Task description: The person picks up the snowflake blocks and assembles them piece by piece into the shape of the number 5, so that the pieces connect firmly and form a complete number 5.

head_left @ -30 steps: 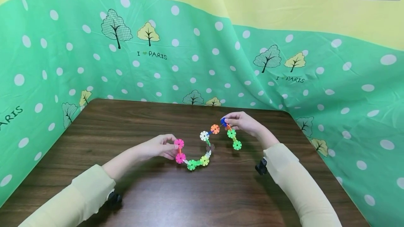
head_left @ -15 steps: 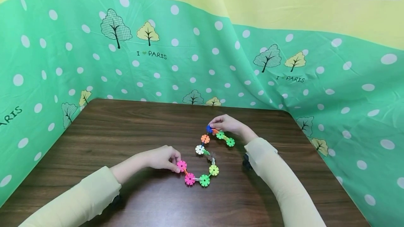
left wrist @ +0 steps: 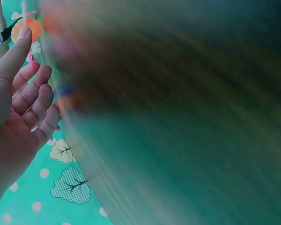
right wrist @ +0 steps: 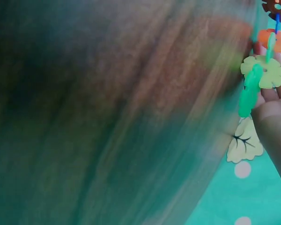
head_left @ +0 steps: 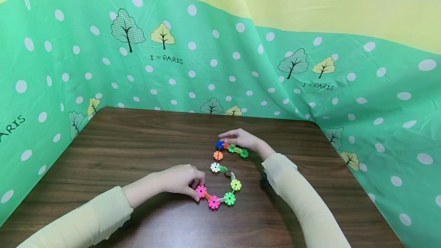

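Note:
A chain of flower-shaped interlocking plastic discs (head_left: 229, 198) in several colours curves in an S shape on the dark table. At its near left end my left hand (head_left: 180, 179) pinches a pink disc (head_left: 201, 191) between thumb and fingers. In the left wrist view the thumb (left wrist: 16, 51) overlaps an orange disc. At the far end, my right hand (head_left: 241, 139) is over the blue disc (head_left: 219, 144), index finger stretched out past it and thumb tip close by. Green and yellow discs (right wrist: 267, 71) show in front of the right palm in the right wrist view.
The brown wood-grain table (head_left: 155, 133) reaches back to a green and yellow curtain (head_left: 193, 72) with white dots and printed trees. Dark wrist cameras sit under both sleeves (head_left: 296, 194). Much of each wrist view is blurred by the near tabletop.
Both hands have come down and nearer with the chain, the right one also moving left. The chain now lies flatter. The right index finger has straightened away from the blue disc.

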`<state>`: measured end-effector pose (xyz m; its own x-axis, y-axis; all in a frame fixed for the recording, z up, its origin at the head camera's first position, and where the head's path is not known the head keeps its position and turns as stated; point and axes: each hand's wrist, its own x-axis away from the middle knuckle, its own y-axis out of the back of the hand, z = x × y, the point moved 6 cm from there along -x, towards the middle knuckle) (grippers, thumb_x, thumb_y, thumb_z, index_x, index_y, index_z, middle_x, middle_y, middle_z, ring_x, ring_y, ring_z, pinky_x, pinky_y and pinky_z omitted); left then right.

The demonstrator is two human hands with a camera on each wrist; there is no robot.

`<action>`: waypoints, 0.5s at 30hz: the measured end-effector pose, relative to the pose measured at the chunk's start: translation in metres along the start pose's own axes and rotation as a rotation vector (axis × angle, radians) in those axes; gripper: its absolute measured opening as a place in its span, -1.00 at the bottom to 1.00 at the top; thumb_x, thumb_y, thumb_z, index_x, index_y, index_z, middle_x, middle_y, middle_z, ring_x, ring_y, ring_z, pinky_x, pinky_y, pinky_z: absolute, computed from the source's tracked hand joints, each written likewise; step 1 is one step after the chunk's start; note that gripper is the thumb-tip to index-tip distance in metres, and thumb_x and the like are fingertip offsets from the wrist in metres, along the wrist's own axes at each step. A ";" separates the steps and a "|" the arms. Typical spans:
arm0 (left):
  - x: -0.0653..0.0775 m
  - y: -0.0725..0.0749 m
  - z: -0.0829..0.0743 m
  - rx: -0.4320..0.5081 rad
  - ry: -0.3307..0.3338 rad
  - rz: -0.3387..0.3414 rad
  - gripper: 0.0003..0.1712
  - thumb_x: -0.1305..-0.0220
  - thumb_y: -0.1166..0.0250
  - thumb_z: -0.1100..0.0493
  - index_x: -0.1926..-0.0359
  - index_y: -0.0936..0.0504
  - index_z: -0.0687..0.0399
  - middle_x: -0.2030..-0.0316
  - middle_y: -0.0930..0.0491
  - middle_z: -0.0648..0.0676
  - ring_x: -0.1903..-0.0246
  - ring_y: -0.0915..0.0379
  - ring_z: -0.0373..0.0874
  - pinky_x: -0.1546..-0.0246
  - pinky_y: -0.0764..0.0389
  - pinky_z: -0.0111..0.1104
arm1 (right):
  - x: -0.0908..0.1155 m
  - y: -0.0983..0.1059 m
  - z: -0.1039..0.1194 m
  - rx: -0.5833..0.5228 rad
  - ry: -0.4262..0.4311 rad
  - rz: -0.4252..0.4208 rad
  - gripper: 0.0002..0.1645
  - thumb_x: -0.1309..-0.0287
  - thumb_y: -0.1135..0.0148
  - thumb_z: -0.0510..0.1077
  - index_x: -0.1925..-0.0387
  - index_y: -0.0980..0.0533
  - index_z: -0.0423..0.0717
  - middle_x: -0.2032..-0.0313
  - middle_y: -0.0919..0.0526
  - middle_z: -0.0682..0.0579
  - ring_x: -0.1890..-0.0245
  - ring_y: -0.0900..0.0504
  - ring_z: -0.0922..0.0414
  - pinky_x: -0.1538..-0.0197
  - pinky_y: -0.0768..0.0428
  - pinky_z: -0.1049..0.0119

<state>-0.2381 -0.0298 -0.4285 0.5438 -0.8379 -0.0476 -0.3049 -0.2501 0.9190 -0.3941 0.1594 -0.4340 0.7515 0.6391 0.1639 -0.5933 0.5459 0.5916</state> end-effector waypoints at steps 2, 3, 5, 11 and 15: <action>0.000 -0.001 -0.001 -0.027 -0.003 -0.005 -0.61 0.07 -0.43 -0.23 0.33 -0.54 -0.15 0.62 -0.43 -0.26 0.55 -0.29 -0.47 0.50 -0.33 -0.58 | 0.003 0.003 0.001 0.042 0.024 -0.014 -0.53 -0.31 -0.11 -0.06 -0.22 -0.43 -0.06 -0.08 -0.60 0.01 -0.14 -0.51 0.07 -0.18 -0.45 0.07; 0.001 -0.001 -0.002 -0.034 -0.001 -0.007 -0.60 0.07 -0.43 -0.23 0.32 -0.54 -0.15 0.62 -0.44 -0.25 0.55 -0.29 -0.47 0.49 -0.33 -0.58 | 0.006 0.006 0.001 0.073 0.032 -0.030 -0.53 -0.31 -0.11 -0.07 -0.22 -0.43 -0.05 -0.07 -0.60 0.02 -0.14 -0.51 0.07 -0.19 -0.45 0.06; 0.002 -0.001 -0.002 -0.035 0.004 -0.010 -0.57 0.07 -0.43 -0.23 0.27 -0.55 -0.14 0.59 -0.45 -0.24 0.52 -0.30 -0.45 0.47 -0.34 -0.57 | 0.015 0.013 0.001 0.163 0.047 -0.077 -0.54 -0.29 -0.14 -0.05 -0.20 -0.45 -0.03 -0.07 -0.60 0.05 -0.15 -0.50 0.07 -0.19 -0.44 0.05; 0.007 -0.001 -0.001 -0.024 0.014 -0.029 -0.54 0.02 -0.42 -0.19 0.13 -0.58 -0.12 0.48 -0.45 -0.22 0.41 -0.34 -0.35 0.37 -0.36 -0.55 | 0.050 0.028 -0.004 0.395 0.068 -0.141 -0.41 -0.11 -0.32 0.03 -0.15 -0.46 -0.10 -0.04 -0.58 -0.05 -0.01 -0.54 -0.01 -0.06 -0.51 0.05; 0.009 -0.001 -0.003 -0.053 -0.007 -0.046 -0.63 -0.02 -0.41 -0.15 0.19 -0.59 -0.15 0.46 -0.45 -0.22 0.38 -0.33 -0.35 0.31 -0.37 -0.51 | 0.063 0.027 -0.008 0.472 0.094 -0.089 -0.35 0.00 -0.41 0.04 -0.08 -0.46 -0.18 0.11 -0.58 -0.09 0.28 -0.52 0.06 0.19 -0.53 0.20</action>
<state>-0.2306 -0.0353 -0.4287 0.5511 -0.8292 -0.0931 -0.2372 -0.2627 0.9353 -0.3651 0.2189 -0.4145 0.7512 0.6590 0.0377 -0.3159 0.3088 0.8971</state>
